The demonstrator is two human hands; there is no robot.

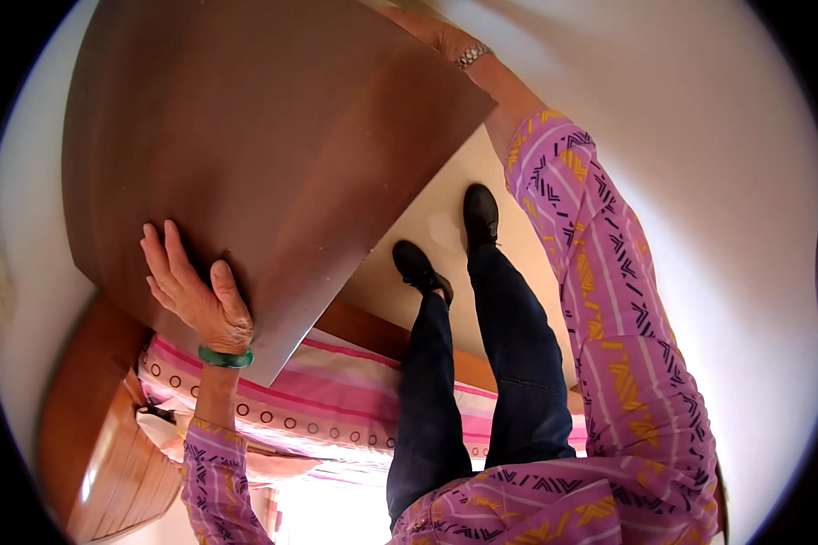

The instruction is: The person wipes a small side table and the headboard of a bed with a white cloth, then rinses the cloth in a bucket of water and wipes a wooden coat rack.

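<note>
A large dark brown wooden panel (273,136), perhaps a cabinet's top, fills the upper left. My left hand (195,286) lies flat on it near its lower edge, fingers stretched and thumb apart, with a green bangle on the wrist. Past the panel's far right corner reaches my right arm, wearing a metal watch (473,56). Only the back of my right hand (436,34) shows at the top edge; its fingers are hidden, so I cannot see what they touch.
A bed with a pink and white striped cover (336,391) and an orange-brown headboard (123,454) is at lower left. My black shoes (481,213) stand on the beige floor (445,182). A pale wall (727,182) rises close on the right.
</note>
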